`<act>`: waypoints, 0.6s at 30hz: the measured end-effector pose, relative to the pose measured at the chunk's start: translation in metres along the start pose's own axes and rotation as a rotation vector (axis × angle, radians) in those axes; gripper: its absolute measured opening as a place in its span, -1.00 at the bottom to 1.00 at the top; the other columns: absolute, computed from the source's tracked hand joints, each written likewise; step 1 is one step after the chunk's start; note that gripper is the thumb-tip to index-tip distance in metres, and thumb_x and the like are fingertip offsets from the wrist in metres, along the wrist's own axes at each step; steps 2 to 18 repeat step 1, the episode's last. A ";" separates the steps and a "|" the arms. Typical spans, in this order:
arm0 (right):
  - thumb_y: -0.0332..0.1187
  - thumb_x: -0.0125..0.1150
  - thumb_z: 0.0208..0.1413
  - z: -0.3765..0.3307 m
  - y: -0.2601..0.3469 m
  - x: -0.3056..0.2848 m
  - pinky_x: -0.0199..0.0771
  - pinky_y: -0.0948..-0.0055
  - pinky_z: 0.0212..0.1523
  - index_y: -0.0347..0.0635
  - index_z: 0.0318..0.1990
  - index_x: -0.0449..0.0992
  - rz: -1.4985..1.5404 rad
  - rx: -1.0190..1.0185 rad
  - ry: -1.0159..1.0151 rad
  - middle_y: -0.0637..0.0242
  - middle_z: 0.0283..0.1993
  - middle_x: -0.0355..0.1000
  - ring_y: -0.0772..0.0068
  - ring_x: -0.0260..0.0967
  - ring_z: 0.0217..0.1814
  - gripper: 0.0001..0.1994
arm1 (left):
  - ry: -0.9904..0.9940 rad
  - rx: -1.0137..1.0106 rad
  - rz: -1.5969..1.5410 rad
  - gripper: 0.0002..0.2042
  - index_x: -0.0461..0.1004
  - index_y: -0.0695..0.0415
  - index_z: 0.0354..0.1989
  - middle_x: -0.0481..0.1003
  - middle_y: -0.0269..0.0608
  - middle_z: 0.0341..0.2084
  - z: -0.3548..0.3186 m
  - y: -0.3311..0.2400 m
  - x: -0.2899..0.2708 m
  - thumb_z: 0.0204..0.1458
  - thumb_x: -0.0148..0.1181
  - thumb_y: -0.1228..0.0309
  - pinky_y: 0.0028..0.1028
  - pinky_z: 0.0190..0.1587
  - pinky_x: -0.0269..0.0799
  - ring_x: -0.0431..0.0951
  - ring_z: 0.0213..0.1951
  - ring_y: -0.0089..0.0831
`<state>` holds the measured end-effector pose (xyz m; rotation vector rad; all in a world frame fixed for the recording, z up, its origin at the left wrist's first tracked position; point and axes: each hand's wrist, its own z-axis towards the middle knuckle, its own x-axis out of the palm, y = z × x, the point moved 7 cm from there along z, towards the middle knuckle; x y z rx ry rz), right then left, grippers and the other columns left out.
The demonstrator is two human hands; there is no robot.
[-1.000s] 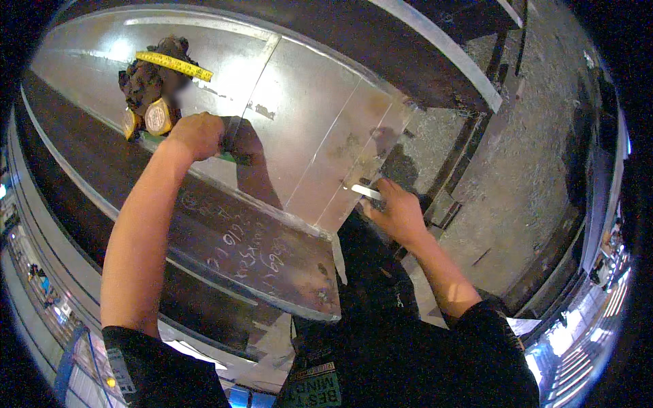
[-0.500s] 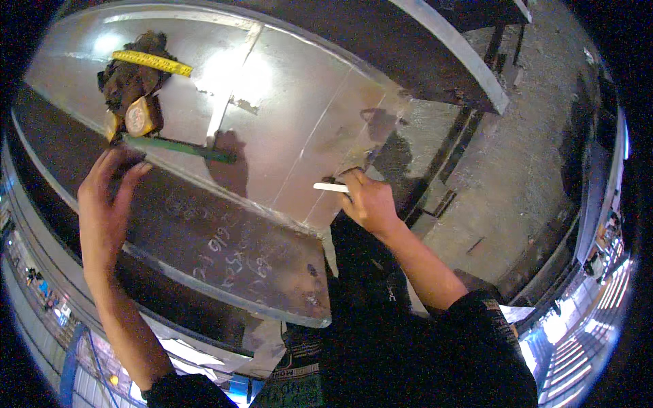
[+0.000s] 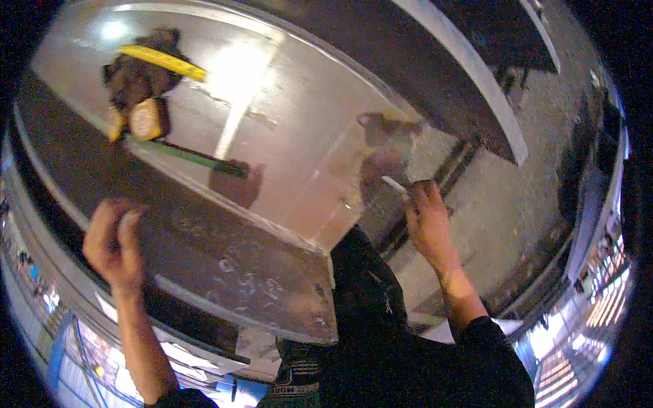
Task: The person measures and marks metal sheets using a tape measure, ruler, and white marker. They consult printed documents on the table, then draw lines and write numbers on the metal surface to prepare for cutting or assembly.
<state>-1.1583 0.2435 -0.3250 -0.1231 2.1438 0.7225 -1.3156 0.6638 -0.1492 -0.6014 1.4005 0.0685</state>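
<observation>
My right hand is closed round a thin white marking stick, probably chalk, and hangs past the right end of the steel beam. Over the beam's near flange, my left hand is held with fingers loosely bent and thumb apart; nothing shows in it. Beyond that hand, on the grey steel web, lie a yellow and black tape measure, a dark crumpled cloth or glove bundle with a yellow tape blade across it, and a narrow green strip.
Handwritten white marks cover part of the near flange. Another dark beam with a pale edge stands at the far right. Concrete floor stretches to the right, with dark metal rails low beside the beam's end.
My right hand has moved right with the white stick, off the web and beyond the beam's end. My left hand has drawn back toward me, away from the green strip.
</observation>
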 end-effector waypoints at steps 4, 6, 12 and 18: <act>-0.35 0.10 0.19 0.009 0.019 0.005 0.40 0.06 -0.13 -0.22 -0.06 0.44 -0.004 -0.052 -0.005 -0.09 -0.01 0.33 -0.20 0.37 -0.07 -0.78 | 0.053 -0.038 0.186 -0.67 0.50 0.32 0.00 0.60 0.00 -0.19 -0.011 0.018 -0.004 0.13 0.22 0.37 -0.29 0.14 0.35 0.58 -0.10 -0.08; -0.35 0.10 0.19 0.009 0.019 0.005 0.40 0.06 -0.13 -0.22 -0.06 0.44 -0.004 -0.052 -0.005 -0.09 -0.01 0.33 -0.20 0.37 -0.07 -0.78 | 0.053 -0.038 0.186 -0.67 0.50 0.32 0.00 0.60 0.00 -0.19 -0.011 0.018 -0.004 0.13 0.22 0.37 -0.29 0.14 0.35 0.58 -0.10 -0.08; -0.35 0.10 0.19 0.009 0.019 0.005 0.40 0.06 -0.13 -0.22 -0.06 0.44 -0.004 -0.052 -0.005 -0.09 -0.01 0.33 -0.20 0.37 -0.07 -0.78 | 0.053 -0.038 0.186 -0.67 0.50 0.32 0.00 0.60 0.00 -0.19 -0.011 0.018 -0.004 0.13 0.22 0.37 -0.29 0.14 0.35 0.58 -0.10 -0.08; -0.35 0.10 0.19 0.009 0.019 0.005 0.40 0.06 -0.13 -0.22 -0.06 0.44 -0.004 -0.052 -0.005 -0.09 -0.01 0.33 -0.20 0.37 -0.07 -0.78 | 0.053 -0.038 0.186 -0.67 0.50 0.32 0.00 0.60 0.00 -0.19 -0.011 0.018 -0.004 0.13 0.22 0.37 -0.29 0.14 0.35 0.58 -0.10 -0.08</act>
